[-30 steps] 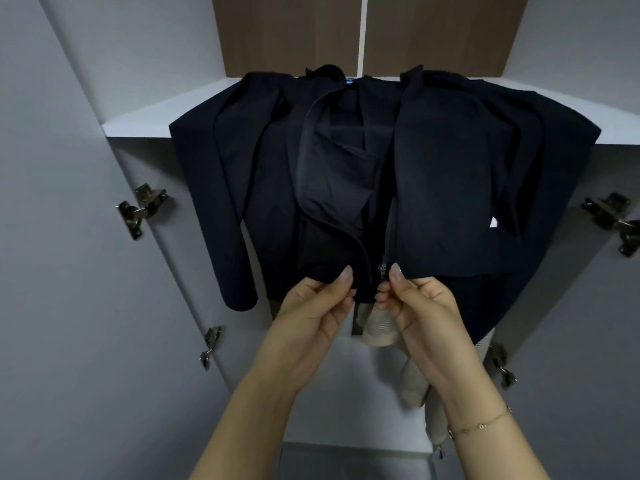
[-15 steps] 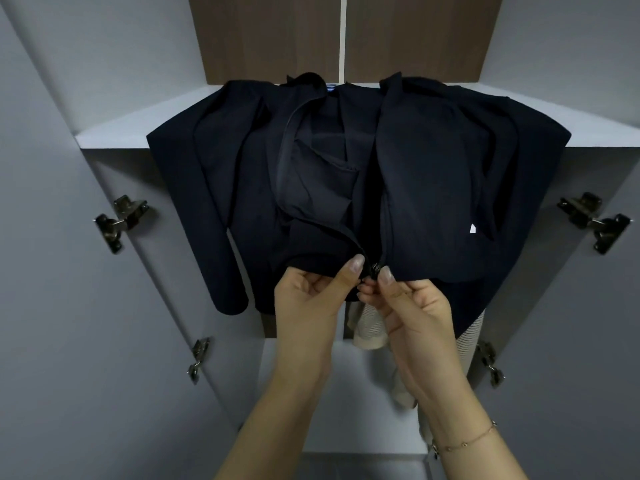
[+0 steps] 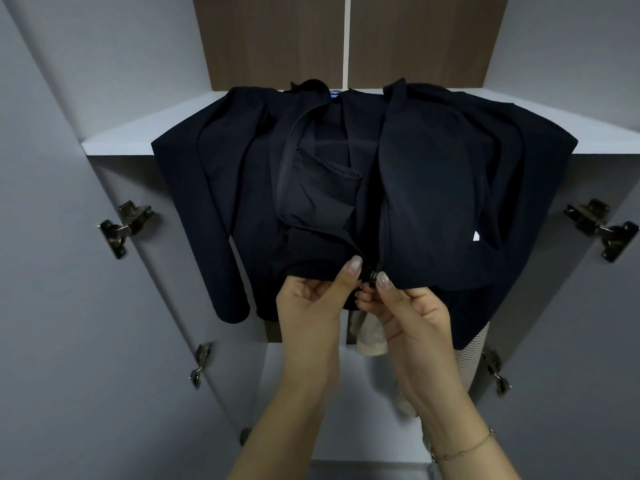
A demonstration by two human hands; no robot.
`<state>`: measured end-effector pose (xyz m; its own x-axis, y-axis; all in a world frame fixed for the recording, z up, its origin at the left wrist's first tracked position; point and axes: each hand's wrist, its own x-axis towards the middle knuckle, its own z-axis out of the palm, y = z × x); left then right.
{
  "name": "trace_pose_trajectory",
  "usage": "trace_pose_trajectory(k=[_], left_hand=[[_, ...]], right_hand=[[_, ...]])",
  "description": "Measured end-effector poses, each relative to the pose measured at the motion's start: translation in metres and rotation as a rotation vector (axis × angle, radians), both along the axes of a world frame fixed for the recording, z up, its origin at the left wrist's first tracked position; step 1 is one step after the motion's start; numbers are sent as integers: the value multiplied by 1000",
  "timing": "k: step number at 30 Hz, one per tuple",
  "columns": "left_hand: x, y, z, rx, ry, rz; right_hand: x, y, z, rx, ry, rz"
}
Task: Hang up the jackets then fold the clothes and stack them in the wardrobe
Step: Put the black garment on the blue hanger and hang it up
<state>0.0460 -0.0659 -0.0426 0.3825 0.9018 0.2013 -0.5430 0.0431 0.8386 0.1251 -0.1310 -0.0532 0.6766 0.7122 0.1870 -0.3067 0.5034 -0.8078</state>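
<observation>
- I see the dark jacket [image 3: 426, 188] draped over the wardrobe shelf [image 3: 138, 133], front open, hem hanging toward me.
- Left hand [image 3: 311, 306] pinches the left hem edge; right hand [image 3: 412, 310] pinches the right edge at the zipper slider [image 3: 372, 274].
- My read: zipping up before hanging.
- Next: seat pin in slider, hold hem taut, pull up.
</observation>
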Motion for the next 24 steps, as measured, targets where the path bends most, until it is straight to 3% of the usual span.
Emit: trace_pose_trajectory(k=[24], left_hand=[[5,-3,1,13,-7,20]], right_hand=[[3,6,-12,14,6,-46]])
